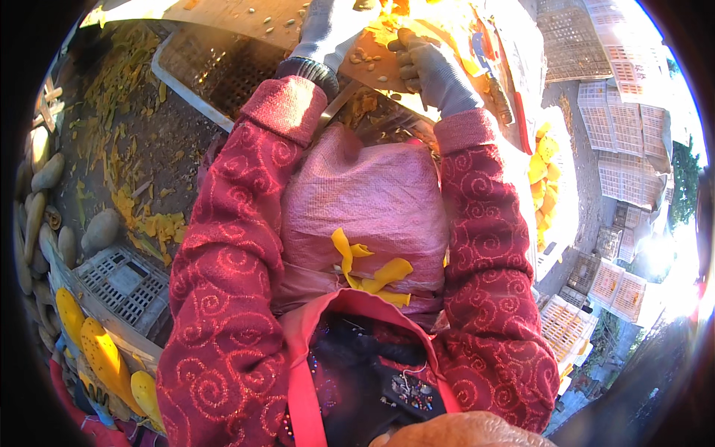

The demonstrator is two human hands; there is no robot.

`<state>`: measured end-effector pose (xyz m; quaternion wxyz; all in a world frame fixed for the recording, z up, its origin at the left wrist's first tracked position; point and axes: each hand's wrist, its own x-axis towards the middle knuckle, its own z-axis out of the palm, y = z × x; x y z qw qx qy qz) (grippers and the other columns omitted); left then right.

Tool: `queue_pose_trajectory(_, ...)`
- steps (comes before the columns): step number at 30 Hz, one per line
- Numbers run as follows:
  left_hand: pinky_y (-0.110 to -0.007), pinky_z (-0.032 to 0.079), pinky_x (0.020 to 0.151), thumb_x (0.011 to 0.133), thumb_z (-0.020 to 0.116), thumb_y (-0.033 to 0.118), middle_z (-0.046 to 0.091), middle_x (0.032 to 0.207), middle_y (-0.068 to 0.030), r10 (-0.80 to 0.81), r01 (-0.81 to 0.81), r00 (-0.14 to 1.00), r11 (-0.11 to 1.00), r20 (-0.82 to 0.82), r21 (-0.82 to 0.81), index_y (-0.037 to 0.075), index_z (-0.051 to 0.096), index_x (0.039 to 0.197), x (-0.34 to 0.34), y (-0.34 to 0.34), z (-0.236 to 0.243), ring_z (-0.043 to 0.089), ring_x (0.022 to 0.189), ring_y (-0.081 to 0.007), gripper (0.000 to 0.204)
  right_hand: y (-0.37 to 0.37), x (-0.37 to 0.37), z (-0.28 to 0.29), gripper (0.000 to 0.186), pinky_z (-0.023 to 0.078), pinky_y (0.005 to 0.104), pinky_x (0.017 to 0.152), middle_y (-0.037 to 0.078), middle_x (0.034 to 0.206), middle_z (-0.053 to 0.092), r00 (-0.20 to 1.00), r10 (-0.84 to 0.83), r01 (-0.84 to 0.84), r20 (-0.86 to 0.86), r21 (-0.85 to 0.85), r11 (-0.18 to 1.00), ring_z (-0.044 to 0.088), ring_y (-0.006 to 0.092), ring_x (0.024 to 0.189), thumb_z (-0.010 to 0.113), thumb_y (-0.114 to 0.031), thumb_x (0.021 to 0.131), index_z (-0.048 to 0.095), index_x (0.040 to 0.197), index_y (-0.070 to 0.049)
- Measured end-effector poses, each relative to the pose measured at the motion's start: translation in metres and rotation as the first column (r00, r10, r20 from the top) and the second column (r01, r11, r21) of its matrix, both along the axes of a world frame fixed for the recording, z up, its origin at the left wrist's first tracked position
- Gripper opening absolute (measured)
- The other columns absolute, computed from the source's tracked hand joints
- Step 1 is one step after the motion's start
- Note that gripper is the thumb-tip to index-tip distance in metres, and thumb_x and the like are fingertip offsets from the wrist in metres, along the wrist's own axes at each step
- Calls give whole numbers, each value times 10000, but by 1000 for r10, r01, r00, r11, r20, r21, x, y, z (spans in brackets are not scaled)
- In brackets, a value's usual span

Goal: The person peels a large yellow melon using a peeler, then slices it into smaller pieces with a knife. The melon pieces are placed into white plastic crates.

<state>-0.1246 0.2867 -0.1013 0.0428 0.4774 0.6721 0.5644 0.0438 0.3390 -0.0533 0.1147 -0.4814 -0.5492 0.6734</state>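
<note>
My left hand (333,31), in a grey knit glove, reaches to the far edge of the view over a wooden board (257,24). Its fingertips are washed out by glare and partly cut off, so its grip is unclear. My right hand (436,71), gloved alike, is just right of it with the fingers curled in; what they hold, if anything, is hidden. Bright orange squash pulp (383,31) lies between and beyond the hands. Pale seeds (360,56) are scattered on the board beside them. Yellow peel strips (383,276) rest on the pink sack cloth (365,201) over my lap.
A plastic crate (194,100) stands left of the board, another (123,283) lower left. Whole squashes (100,231) and peeled yellow ones (108,361) lie at left. A brown-handled tool (497,100) is right of my right hand, near orange chunks (545,175). Crates (622,119) are stacked far right.
</note>
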Motion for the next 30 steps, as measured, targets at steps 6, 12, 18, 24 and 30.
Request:
queue_pose_trajectory(6, -370, 523, 611, 814, 738, 219, 657, 760, -146, -102, 88, 943, 994, 317, 57, 37, 622, 980, -5, -3, -3, 649, 674, -289, 273, -10, -2, -6, 432, 335, 215, 482, -54, 674, 447, 994, 55, -76, 96, 227, 971, 367, 49, 526, 539, -425, 965, 627, 1054, -12)
queue_pose_trajectory(12, -360, 533, 614, 832, 702, 180, 676, 810, -152, 33, -35, 998, 998, 48, 44, 13, 618, 1080, -2, -5, 1, 661, 687, -294, 311, -32, 3, -5, 443, 345, 216, 491, -44, 655, 466, 998, 24, -48, 63, 416, 908, 397, 47, 543, 573, -447, 938, 640, 920, -10)
queue_pose_trajectory(18, -384, 547, 752, 857, 656, 167, 681, 997, -175, -118, 20, 963, 927, 242, 376, 13, 605, 1175, -10, 22, -41, 655, 863, -346, 357, -29, -6, 7, 423, 468, 306, 668, 73, 744, 650, 995, 35, -82, 90, 600, 796, 565, 144, 677, 515, -372, 982, 675, 891, 10)
queue_pose_trajectory(24, -435, 523, 770, 844, 630, 184, 654, 968, -190, 123, -107, 972, 990, -199, 91, 56, 598, 1183, -8, 16, -31, 626, 877, -381, 364, -25, -11, 4, 386, 334, 238, 466, -31, 628, 488, 997, 26, -2, -67, 341, 940, 407, 56, 508, 536, -388, 979, 635, 904, -23)
queue_pose_trajectory(30, -445, 508, 675, 837, 644, 213, 623, 817, -180, 115, -106, 974, 993, -196, 60, 67, 604, 1074, -10, 13, -25, 616, 767, -379, 282, -20, -19, -1, 375, 305, 230, 425, -57, 616, 432, 998, 7, 2, -59, 151, 988, 327, 37, 459, 541, -387, 990, 617, 964, -21)
